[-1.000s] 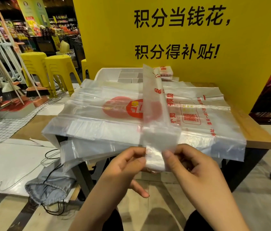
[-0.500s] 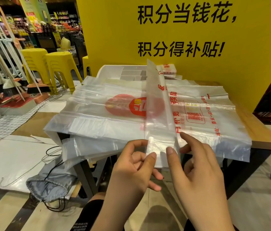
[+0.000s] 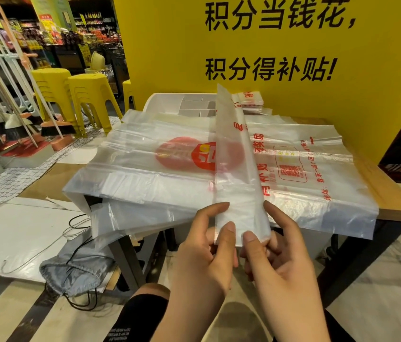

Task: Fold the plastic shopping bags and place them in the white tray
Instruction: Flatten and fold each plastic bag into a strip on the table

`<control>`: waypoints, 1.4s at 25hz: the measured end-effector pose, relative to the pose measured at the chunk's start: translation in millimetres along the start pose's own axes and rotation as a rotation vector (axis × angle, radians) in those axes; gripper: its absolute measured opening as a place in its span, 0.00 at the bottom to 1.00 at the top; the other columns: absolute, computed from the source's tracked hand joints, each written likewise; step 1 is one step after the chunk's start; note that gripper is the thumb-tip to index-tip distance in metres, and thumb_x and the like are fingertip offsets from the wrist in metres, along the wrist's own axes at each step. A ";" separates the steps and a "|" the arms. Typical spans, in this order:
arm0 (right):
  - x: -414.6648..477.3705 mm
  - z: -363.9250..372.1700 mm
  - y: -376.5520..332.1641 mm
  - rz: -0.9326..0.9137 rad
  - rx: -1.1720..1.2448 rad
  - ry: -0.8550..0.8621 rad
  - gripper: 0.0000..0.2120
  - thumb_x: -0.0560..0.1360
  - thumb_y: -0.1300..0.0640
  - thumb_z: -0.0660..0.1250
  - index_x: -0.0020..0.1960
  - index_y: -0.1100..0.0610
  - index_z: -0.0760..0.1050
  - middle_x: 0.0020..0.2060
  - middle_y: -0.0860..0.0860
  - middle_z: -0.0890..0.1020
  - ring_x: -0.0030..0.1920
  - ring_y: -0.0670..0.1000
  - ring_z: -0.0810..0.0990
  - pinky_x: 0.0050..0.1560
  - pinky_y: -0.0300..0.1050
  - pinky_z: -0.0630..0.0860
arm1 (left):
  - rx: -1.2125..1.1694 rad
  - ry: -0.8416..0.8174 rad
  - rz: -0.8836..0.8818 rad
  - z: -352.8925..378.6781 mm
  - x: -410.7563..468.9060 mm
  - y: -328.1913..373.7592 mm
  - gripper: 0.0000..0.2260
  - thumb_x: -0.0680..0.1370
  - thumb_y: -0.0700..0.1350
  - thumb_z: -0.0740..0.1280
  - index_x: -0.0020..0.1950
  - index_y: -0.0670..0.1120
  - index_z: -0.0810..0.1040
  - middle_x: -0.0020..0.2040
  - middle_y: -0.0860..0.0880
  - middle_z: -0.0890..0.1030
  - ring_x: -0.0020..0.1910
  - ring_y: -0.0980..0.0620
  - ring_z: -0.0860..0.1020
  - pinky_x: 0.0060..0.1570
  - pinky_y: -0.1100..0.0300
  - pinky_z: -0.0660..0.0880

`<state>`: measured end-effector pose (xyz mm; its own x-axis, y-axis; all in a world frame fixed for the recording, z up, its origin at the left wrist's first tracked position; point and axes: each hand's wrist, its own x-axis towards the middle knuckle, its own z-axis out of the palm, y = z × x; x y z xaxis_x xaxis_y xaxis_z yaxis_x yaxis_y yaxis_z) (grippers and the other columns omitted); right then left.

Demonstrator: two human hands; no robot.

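Head view: the folded bag strip (image 3: pixel 237 169) rises above the near edge of the wooden table (image 3: pixel 396 201), its lower end pinched by the left hand (image 3: pixel 204 257) and the right hand (image 3: pixel 280 262). More flat bags (image 3: pixel 145 174) cover that table; the white tray (image 3: pixel 165 102) sits at its far edge.

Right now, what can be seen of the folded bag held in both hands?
The folded bag is thin, see-through plastic, folded into a long narrow strip with red print along one edge. It slants up and away above the stack of flat bags on the table. The left hand and right hand pinch its near end.
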<state>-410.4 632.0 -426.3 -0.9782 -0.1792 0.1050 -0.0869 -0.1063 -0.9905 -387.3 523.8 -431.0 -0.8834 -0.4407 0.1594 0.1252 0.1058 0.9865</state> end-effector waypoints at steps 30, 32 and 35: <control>48.8 -59.1 -33.9 -0.610 -1.086 -0.189 0.30 0.69 0.46 0.74 0.69 0.38 0.70 0.61 0.37 0.71 0.59 0.44 0.75 0.51 0.44 0.77 | 0.759 -0.205 0.731 -48.5 71.6 4.7 0.23 0.64 0.40 0.73 0.59 0.52 0.81 0.56 0.57 0.80 0.58 0.54 0.76 0.59 0.56 0.69; 65.9 -48.5 -34.6 -0.753 -1.076 -0.245 0.24 0.71 0.58 0.72 0.66 0.47 0.76 0.61 0.44 0.75 0.59 0.49 0.76 0.51 0.46 0.77 | 0.754 -0.204 0.707 -46.9 72.2 4.9 0.23 0.65 0.40 0.75 0.59 0.54 0.81 0.56 0.59 0.80 0.58 0.56 0.75 0.59 0.56 0.69; 80.2 -40.8 -31.0 -0.843 -1.069 -0.301 0.19 0.69 0.64 0.71 0.59 0.50 0.80 0.53 0.46 0.80 0.53 0.51 0.78 0.47 0.43 0.74 | 0.731 -0.194 0.681 -44.9 72.0 9.8 0.19 0.68 0.42 0.69 0.57 0.55 0.81 0.54 0.61 0.80 0.57 0.59 0.74 0.58 0.61 0.68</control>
<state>-493.8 660.8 -390.7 -0.4938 -0.6515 0.5760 -0.8564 0.4790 -0.1925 -429.4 453.1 -408.2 -0.7934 0.0619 0.6055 0.3795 0.8281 0.4127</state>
